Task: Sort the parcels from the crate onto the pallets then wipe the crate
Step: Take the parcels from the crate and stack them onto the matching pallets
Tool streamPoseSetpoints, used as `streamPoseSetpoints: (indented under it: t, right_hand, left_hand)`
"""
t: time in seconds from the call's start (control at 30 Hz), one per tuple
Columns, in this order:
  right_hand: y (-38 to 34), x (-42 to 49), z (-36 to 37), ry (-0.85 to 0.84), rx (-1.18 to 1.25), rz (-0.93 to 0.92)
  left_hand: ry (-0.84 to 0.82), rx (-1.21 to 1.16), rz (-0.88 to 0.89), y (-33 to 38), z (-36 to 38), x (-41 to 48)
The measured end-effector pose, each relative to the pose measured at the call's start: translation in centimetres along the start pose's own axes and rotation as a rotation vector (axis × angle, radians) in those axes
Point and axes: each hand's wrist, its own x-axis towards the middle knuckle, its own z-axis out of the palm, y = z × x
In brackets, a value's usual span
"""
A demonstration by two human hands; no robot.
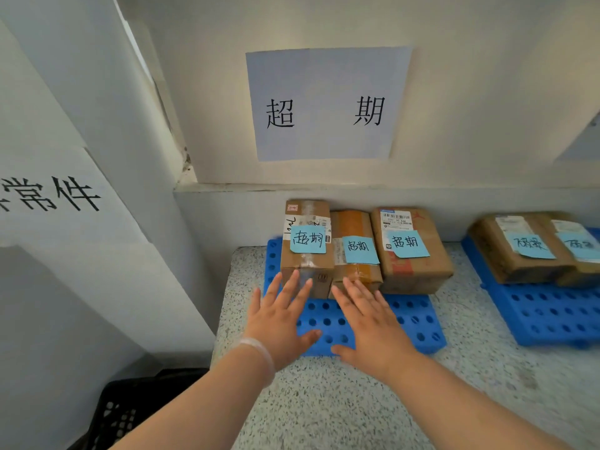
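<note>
Three brown cardboard parcels with light-blue handwritten notes stand in a row on a blue perforated pallet [418, 323]: a left parcel [306, 254], a middle parcel [355, 251] and a right parcel [412, 251]. My left hand [279, 319] is flat with straight fingers, its fingertips against the near face of the left parcel. My right hand [370, 323] is also flat, fingertips at the near face of the middle parcel. Neither hand holds anything. A black plastic crate [130, 410] shows partly at the lower left.
A second blue pallet [552, 316] at the right carries two more noted parcels [526, 251]. A paper sign [326, 105] hangs on the wall above the row. A white partition with another sign [52, 196] stands at the left. The floor is speckled terrazzo [373, 407].
</note>
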Motion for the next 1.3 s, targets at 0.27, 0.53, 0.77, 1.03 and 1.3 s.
streamPoseSetpoints:
  t: [0.27, 0.53, 0.77, 1.03, 1.3]
  right_hand:
    - [2.7, -11.3, 0.2, 0.123, 0.049, 0.12]
    - [9.9, -29.5, 0.0, 0.212, 0.1, 0.393]
    - [15.3, -51.5, -0.6, 0.302, 0.104, 0.82]
    - [16.9, -70.6, 1.5, 0.395, 0.165, 1.167]
    - [19.1, -78.2, 4.2, 0.456, 0.279, 1.333]
  left_hand:
    - [0.059, 0.009, 0.149, 10.0, -0.6, -5.1]
    - [0.058, 0.025, 0.392, 27.3, 0.3, -10.3]
    - [0.014, -0.019, 0.747, 47.2, 1.8, -18.5]
    - [-0.034, -0.127, 1.061, 63.9, 4.9, -28.7]
    - [-0.082, -0.111, 1.202, 73.6, 7.2, -31.7]
